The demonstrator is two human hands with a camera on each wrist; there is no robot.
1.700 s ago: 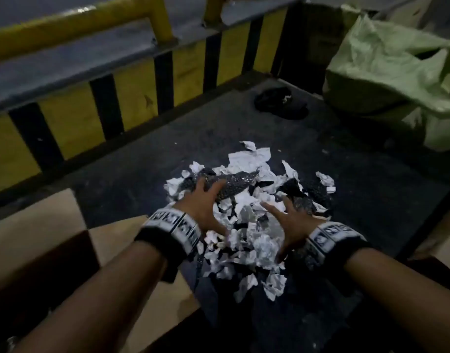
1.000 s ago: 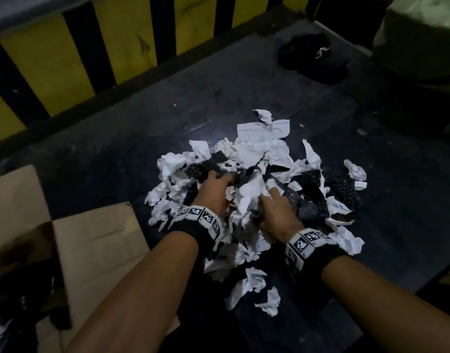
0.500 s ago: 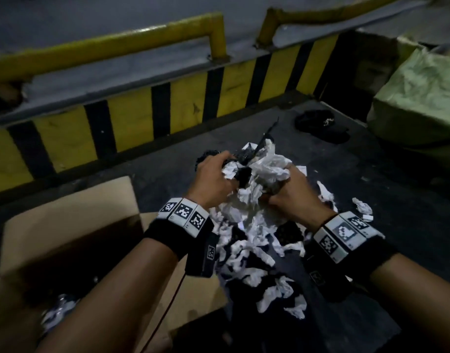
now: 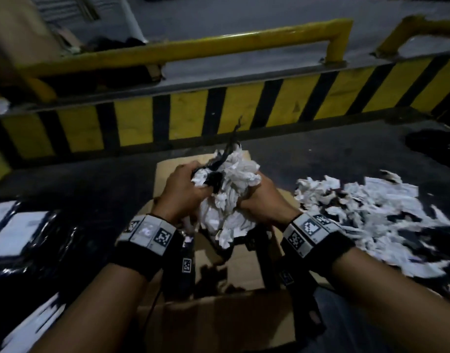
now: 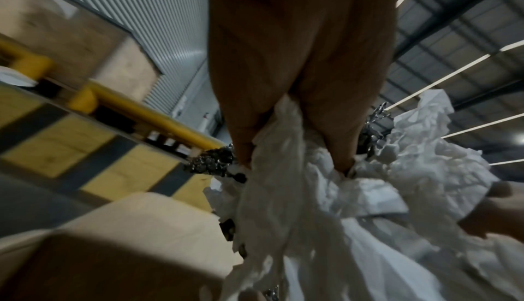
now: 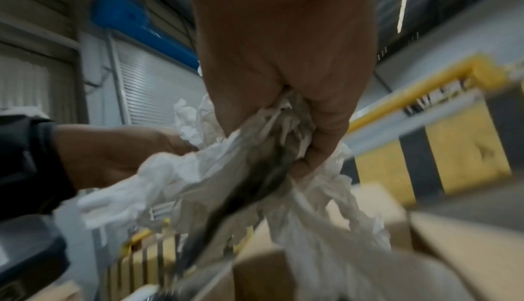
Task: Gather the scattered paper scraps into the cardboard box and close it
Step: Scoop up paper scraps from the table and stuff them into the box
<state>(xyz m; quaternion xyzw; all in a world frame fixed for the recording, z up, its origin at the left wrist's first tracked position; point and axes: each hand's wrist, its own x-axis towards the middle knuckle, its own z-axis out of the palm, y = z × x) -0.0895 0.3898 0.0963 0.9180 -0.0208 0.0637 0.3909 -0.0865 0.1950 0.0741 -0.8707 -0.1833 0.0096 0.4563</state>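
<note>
Both hands clutch one big bunch of white and dark paper scraps [image 4: 229, 197] [image 5: 306, 198] [image 6: 255, 171], held above the open cardboard box [image 4: 213, 314]. My left hand [image 4: 185, 192] [image 5: 283, 126] grips the bunch's left side with curled fingers. On the other side my right hand [image 4: 259, 202] [image 6: 283, 115] squeezes it the same way. Loose ends of paper hang down toward the box's dark inside. A wide spread of scattered scraps [image 4: 371, 215] lies on the dark floor to the right of the box.
A yellow-and-black striped kerb [image 4: 219, 115] with a yellow rail [image 4: 193, 47] runs across behind the box. Shiny dark packages with white labels [image 4: 22, 233] lie at the left. A dark lump [image 4: 433, 143] sits far right on the floor.
Both hands closed on a heap of scraps, lifted it off the floor and carried it leftward over the cardboard box. The rest of the pile stays on the floor to the right.
</note>
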